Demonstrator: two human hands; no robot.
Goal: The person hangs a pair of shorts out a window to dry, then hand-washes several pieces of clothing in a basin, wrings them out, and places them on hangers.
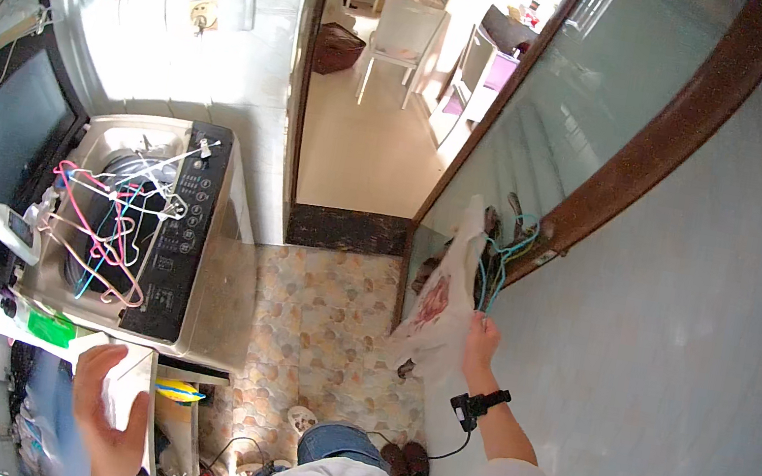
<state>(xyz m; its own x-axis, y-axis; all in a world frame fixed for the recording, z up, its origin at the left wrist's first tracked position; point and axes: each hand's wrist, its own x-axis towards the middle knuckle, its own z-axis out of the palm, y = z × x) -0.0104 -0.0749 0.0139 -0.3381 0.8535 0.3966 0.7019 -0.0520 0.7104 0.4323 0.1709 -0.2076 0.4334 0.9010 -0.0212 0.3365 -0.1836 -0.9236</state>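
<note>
My right hand is closed around the lower end of a blue cord, which loops down from the door handle. Beside that hand, a white plastic bag with a red print hangs against the door. My left hand is at the lower left, thumb and fingers apart with nothing between them. It hovers by a white surface next to the washing machine, near a white bottle with a green label. Whether its fingertips touch anything, I cannot tell.
Tangled hangers in pink, white and blue lie across the machine's open tub, its dark lid raised. A brown-framed glass door stands open on the right. Beyond the dark threshold are a white chair and a brown basket.
</note>
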